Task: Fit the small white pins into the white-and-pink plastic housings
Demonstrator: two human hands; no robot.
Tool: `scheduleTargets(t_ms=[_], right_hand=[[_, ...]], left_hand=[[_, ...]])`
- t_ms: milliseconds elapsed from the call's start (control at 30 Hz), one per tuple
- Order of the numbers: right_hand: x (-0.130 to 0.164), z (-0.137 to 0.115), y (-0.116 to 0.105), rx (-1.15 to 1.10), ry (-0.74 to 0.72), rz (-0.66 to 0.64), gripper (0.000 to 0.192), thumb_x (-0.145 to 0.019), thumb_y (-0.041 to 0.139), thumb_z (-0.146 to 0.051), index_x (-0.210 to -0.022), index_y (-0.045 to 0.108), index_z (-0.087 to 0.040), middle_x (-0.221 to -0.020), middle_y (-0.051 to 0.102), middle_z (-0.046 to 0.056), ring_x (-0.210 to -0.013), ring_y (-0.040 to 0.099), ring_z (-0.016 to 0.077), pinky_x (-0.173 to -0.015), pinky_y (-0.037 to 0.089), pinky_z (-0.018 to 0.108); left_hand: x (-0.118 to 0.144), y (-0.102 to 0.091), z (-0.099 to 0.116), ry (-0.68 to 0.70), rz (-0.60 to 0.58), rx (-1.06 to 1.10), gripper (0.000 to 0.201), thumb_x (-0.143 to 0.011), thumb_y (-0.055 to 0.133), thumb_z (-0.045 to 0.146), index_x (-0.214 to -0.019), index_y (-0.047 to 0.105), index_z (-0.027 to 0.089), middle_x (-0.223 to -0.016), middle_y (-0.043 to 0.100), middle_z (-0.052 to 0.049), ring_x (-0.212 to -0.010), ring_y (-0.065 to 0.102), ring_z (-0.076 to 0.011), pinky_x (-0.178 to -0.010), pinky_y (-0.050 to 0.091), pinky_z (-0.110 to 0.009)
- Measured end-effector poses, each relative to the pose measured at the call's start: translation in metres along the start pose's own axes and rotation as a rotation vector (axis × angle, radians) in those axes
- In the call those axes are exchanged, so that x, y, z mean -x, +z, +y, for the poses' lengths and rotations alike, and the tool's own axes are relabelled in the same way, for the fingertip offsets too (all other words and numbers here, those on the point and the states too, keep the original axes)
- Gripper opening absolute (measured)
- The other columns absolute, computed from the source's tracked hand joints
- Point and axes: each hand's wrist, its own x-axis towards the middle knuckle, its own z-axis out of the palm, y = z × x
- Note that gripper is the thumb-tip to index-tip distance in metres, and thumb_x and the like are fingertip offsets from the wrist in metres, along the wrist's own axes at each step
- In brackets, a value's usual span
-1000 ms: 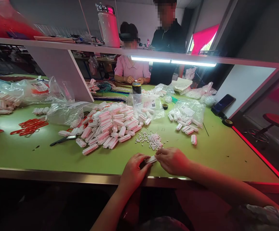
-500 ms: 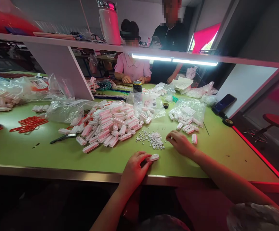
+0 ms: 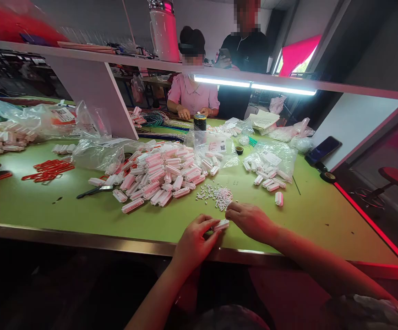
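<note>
My left hand [image 3: 194,240] grips a white plastic connector housing [image 3: 222,224] between thumb and fingers, low over the green tabletop near its front edge. My right hand [image 3: 252,222] is closed in a pinch at the far right end of that housing; whatever its fingertips hold is too small to make out. Just beyond the hands lies a heap of tiny white plugs [image 3: 222,198]. Behind and to the left, a large pile of similar white housings [image 3: 160,176] spreads over the table. One single housing [image 3: 279,199] rests apart on the right.
Scissors [image 3: 94,191] and red plastic strips [image 3: 49,169] lie to the left. Plastic bags [image 3: 99,153] and more housings [image 3: 265,176] surround the work area. A phone [image 3: 323,150] leans at the right beside a tape roll [image 3: 328,177]. Two people are across the table; another person's hand shows far left.
My right hand has moved left and toward me, from beside the tiny plugs to the end of the housing. My left hand keeps its grip. The view has shifted slightly.
</note>
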Motion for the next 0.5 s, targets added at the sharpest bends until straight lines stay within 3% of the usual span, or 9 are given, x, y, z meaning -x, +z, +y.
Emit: scheduleTargets(t_ms=[300, 400, 500], right_hand=[[-0.0009, -0.0072, -0.0040, 0.092, -0.055, -0.065, 0.018, -0.101, 0.047, -0.016, -0.095, 0.064, -0.018, -0.097, 0.064, 0.005, -0.078, 0.055, 0.0171, -0.068, 0.035, 0.029], [0.0009, -0.0070, -0.0051, 0.044, -0.009, -0.033, 0.018, -0.101, 0.047, -0.018, -0.102, 0.065, -0.018, -0.102, 0.065, 0.007, -0.080, 0.057, 0.0170, -0.069, 0.038, 0.028], [0.0031, -0.0101, -0.0012, 0.072, -0.060, -0.036, 0.021, -0.099, 0.046, -0.015, -0.108, 0.065, -0.016, -0.109, 0.065, 0.011, -0.086, 0.059, 0.0192, -0.075, 0.042, 0.030]], left_hand=[[-0.0007, 0.0000, 0.0008, 0.003, -0.017, -0.003, 0.018, -0.092, 0.063, 0.030, -0.106, 0.074, 0.026, -0.098, 0.066, -0.003, -0.089, 0.065, -0.0164, -0.082, 0.052, -0.027], [-0.0007, -0.0001, 0.0005, -0.006, -0.013, 0.000, 0.018, -0.092, 0.063, 0.031, -0.106, 0.074, 0.026, -0.098, 0.066, -0.003, -0.089, 0.065, -0.0168, -0.082, 0.052, -0.027], [-0.0007, -0.0004, 0.0004, -0.011, -0.003, 0.006, 0.018, -0.092, 0.063, 0.030, -0.106, 0.073, 0.024, -0.098, 0.067, -0.004, -0.090, 0.065, -0.0177, -0.083, 0.053, -0.029]])
